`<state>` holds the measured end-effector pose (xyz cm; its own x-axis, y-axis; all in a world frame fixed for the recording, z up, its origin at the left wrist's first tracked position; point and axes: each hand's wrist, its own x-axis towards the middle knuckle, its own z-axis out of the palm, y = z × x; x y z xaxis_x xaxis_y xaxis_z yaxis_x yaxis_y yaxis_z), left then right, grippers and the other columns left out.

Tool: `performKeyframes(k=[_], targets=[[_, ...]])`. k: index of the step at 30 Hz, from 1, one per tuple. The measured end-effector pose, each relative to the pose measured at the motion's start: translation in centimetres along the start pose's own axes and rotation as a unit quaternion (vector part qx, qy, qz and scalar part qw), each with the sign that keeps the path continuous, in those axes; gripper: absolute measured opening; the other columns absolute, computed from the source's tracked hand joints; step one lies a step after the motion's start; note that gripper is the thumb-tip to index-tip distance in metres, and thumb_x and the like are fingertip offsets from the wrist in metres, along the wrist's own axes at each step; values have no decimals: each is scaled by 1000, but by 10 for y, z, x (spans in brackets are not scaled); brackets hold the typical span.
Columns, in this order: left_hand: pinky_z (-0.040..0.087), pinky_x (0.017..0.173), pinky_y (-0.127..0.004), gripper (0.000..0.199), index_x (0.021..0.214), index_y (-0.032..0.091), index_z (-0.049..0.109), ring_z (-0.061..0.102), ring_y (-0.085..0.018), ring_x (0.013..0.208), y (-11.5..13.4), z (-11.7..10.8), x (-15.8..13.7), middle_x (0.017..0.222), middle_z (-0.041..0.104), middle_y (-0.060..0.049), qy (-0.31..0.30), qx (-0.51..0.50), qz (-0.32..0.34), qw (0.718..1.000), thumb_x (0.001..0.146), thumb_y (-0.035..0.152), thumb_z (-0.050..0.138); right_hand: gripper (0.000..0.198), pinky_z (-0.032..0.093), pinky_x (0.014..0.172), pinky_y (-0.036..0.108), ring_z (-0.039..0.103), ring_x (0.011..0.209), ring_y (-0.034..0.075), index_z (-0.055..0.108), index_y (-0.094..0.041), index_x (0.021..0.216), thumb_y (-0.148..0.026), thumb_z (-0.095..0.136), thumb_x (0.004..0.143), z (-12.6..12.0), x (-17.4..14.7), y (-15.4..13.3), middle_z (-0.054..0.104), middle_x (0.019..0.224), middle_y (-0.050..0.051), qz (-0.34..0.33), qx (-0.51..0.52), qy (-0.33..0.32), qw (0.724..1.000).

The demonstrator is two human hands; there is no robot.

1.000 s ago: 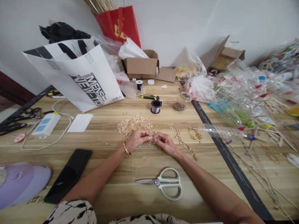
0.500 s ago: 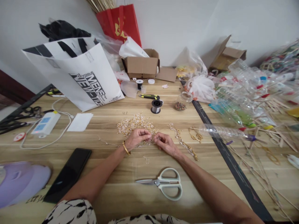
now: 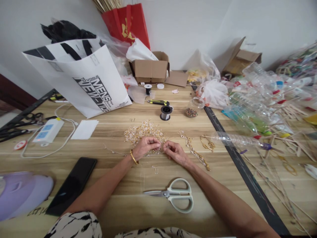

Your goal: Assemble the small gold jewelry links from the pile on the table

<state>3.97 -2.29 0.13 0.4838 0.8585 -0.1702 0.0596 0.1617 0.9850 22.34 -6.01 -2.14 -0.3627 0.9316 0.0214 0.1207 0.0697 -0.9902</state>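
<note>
1. A thin loop (image 3: 160, 148) is held between the two hands, right at the near right corner of the bead pile (image 3: 143, 130). It's tiny, so its ends can't be made out.
2. The left hand's (image 3: 145, 147) grip is closed, thumb and fingertip pinched on the loop. The right hand's (image 3: 175, 153) grip looks pinched on its other side, though exactly what's caught there is hard to see.
3. For this bit, the loop is best held lightly near the very tips, so it isn't bent or hidden. One side should be kept steady while the other is worked, tbh.
4. Small moves are called for: the pile is right beside the left fingers and beads could easily get scattered. A fine strand (image 3: 114, 152) is lying left of the pile and could be snagged.
5. To the right, elbow room is limited by some chains (image 3: 192, 148) just past the hand. Nearer the body, scissors (image 3: 165, 194) are lying with the blades pointed left.
6. More room is left on the worktop (image 3: 128, 211) left of the scissors. Beyond the pile, a spool (image 3: 165, 113) is stood upright. The near edge is hidden by clothing.
</note>
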Motion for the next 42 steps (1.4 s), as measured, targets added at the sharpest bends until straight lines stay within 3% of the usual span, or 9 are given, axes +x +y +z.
performKeyframes(k=[18, 42], targets=[[48, 61, -22, 20, 71, 10, 66, 57, -10, 57, -4, 2, 2, 62, 65, -2, 30, -16, 0, 999, 63, 25, 75, 26, 31, 45, 20, 38, 46, 8, 52, -17, 73, -40, 56, 82, 0, 0, 0, 43, 56, -5, -2, 13, 2, 1000], [44, 59, -21, 16, 69, 11, 64, 56, -10, 60, -4, 7, 0, 64, 64, -2, 37, 56, 43, 997, 66, 24, 71, 24, 33, 45, 20, 41, 48, 8, 53, -16, 72, -39, 55, 82, -1, 0, 0, 47, 59, -3, -3, 5, 6, 1000]])
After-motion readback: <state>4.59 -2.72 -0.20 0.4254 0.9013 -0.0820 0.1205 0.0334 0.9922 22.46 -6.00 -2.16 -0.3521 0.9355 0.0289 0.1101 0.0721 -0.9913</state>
